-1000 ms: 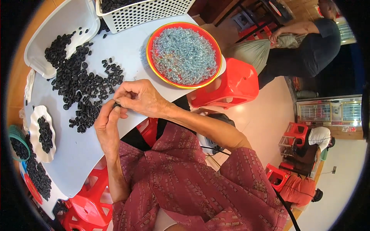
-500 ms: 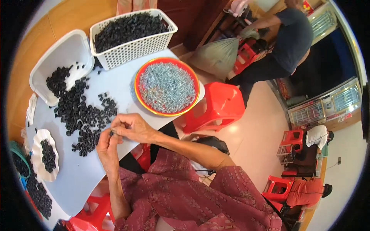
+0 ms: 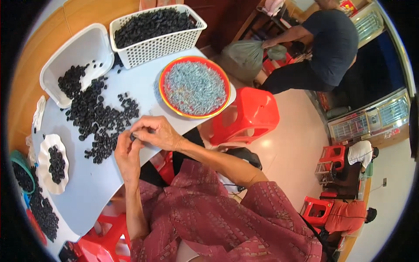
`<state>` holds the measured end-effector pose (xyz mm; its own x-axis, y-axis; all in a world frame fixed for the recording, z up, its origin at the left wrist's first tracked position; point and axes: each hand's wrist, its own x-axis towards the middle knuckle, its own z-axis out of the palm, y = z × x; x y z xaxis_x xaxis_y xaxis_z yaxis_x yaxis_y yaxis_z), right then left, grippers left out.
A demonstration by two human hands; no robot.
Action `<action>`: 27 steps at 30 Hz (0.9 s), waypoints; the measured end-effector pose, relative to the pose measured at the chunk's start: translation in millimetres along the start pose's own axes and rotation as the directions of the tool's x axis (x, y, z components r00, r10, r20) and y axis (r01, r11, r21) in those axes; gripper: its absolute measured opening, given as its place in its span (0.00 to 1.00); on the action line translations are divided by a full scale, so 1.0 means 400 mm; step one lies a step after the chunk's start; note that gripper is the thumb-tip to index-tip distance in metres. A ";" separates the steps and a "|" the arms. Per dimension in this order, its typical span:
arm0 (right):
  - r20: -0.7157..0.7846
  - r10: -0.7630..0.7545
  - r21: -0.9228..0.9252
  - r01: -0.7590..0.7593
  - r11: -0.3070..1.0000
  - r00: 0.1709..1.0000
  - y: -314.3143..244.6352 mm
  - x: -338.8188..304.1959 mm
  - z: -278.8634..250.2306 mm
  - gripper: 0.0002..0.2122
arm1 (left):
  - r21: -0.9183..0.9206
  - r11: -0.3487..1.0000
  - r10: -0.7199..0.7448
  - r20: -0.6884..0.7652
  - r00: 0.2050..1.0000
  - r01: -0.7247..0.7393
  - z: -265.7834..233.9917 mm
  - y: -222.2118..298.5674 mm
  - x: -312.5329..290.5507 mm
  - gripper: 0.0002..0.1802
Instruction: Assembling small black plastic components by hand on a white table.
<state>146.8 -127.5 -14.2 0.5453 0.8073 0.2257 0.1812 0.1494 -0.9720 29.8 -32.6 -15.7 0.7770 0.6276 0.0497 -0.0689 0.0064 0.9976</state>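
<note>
While a pale table (image 3: 91, 187) takes up the left, a white perforated basket (image 3: 163, 47) sits at its far edge, a loose black pile (image 3: 89, 114) spreads nearer and left, and a red bowl (image 3: 197, 116) of clear bits (image 3: 194, 85) stands right. Near edge: left hand (image 3: 127, 160) and right hand (image 3: 159, 133) meet beside the pile, fingertips pinched narrowly on one small dark piece (image 3: 132, 137).

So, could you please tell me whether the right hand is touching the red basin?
Apart: the head view shows pale tabletop between right hand and red basin.
</note>
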 end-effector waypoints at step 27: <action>0.012 -0.054 0.018 0.054 0.998 0.998 -0.019 -0.009 0.005 0.08 | 0.098 0.995 -0.017 -0.072 0.997 0.024 -0.001 0.014 -0.022 0.20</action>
<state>141.8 -130.4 -7.7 0.5245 0.8051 0.2769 0.1956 0.2026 -0.9595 22.5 -37.9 -10.8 0.7308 0.6820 0.0287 0.0120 -0.0549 0.9984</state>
